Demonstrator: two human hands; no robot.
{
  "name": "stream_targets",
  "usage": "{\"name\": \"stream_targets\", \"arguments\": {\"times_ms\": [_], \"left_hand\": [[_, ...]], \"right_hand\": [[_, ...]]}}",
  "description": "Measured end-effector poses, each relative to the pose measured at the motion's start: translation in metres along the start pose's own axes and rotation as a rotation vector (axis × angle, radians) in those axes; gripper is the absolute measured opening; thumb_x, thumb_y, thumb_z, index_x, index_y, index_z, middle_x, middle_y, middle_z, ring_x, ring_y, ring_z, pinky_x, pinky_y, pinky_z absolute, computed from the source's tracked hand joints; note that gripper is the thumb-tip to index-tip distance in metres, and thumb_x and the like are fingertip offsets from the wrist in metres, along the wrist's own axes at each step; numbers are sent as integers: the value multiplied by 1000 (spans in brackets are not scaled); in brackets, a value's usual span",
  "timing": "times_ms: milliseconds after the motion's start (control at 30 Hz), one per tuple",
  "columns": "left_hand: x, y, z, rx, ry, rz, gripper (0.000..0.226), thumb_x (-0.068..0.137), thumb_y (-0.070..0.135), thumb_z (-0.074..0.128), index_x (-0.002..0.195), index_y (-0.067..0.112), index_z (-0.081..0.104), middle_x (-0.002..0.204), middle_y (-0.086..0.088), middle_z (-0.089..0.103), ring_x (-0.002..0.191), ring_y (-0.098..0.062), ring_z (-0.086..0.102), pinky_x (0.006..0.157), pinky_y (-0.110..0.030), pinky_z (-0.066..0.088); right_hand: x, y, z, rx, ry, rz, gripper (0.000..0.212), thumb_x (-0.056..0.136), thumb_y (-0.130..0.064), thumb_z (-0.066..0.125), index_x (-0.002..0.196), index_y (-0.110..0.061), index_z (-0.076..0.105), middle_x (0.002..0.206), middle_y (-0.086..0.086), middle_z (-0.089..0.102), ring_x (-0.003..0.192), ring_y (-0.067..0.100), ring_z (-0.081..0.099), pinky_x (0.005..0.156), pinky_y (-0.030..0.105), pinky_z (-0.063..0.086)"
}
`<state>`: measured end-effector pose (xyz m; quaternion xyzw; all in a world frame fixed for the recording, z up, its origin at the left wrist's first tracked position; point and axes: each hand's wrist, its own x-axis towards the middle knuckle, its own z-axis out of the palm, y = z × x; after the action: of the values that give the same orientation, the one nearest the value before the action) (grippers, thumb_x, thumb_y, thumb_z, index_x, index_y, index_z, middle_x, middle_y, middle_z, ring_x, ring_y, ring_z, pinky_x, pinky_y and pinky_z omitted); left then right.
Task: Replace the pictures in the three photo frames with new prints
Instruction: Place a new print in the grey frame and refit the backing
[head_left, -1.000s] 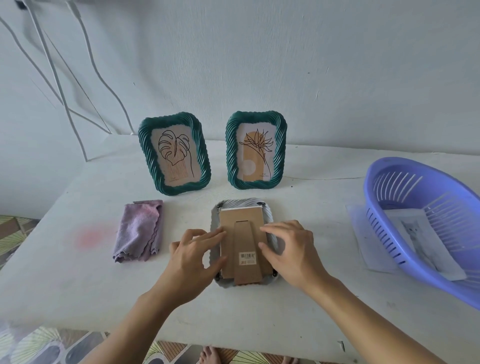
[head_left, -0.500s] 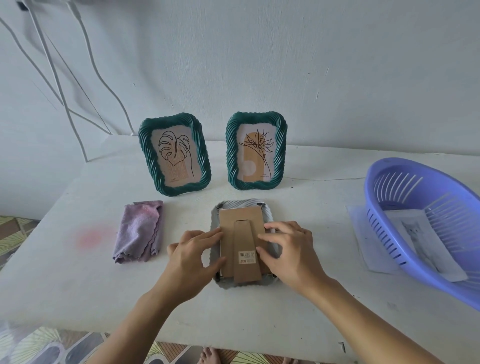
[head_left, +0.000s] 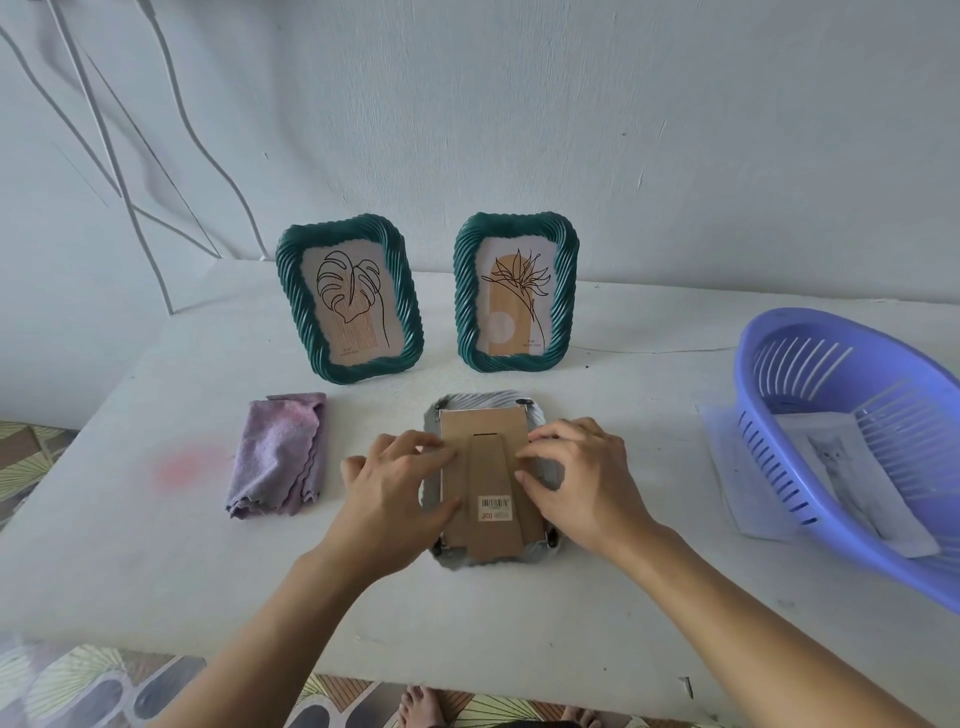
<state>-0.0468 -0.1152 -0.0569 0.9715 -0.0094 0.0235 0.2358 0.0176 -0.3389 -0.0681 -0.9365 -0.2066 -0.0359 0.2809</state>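
Face-down grey ribbed photo frame (head_left: 488, 402): long axis front-to-back, stand foot (head_left: 496, 545) toward near edge of tabletop (head_left: 519, 623). My left hand (head_left: 395, 488) presses flat-fingered; right hand (head_left: 582, 478) curled, grip unclear.

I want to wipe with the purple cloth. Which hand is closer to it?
Left. The left hand rests on the left side of the face-down frame, just right of the purple cloth. The right hand is on the frame's other side, farther away.
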Motion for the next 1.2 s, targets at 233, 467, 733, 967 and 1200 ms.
{"name": "stream_targets", "arguments": {"times_ms": [233,467,733,967,1200], "left_hand": [[24,6,5,171,-39,138,46,88,30,51,134,37,55,146,17,49,133,-9,40,84,-40,25],[27,5,5,200,-37,126,41,90,35,52,130,41,56,137,23,55,130,-6,46,97,-52,26],[28,2,5,185,-34,122,35,95,41,47,129,45,54,137,25,55,128,-6,47,101,-54,24],[32,0,1,211,-72,133,37,95,45,48,132,46,50,142,27,48,126,-10,45,97,-51,24],[30,0,2,199,-67,130,37,94,49,40,130,47,51,142,28,48,125,-9,45,95,-49,25]], "right_hand": [[19,2,2,-42,6,-16,14,80,-39,76,89,-28,77,94,-15,64,97,16,52,81,38,41],[36,4,2,-1,15,-30,11,82,-32,75,91,-27,74,95,-10,61,98,17,53,84,42,45],[53,13,6,34,-31,43,32,89,-36,69,118,-23,69,111,-6,56,112,19,49,91,44,41],[68,20,-1,76,-134,-2,26,82,-38,77,106,-29,71,106,-7,63,106,19,52,90,43,47],[66,22,4,163,-39,26,17,75,-34,84,88,-29,74,95,-11,63,97,16,55,86,43,48]]}}
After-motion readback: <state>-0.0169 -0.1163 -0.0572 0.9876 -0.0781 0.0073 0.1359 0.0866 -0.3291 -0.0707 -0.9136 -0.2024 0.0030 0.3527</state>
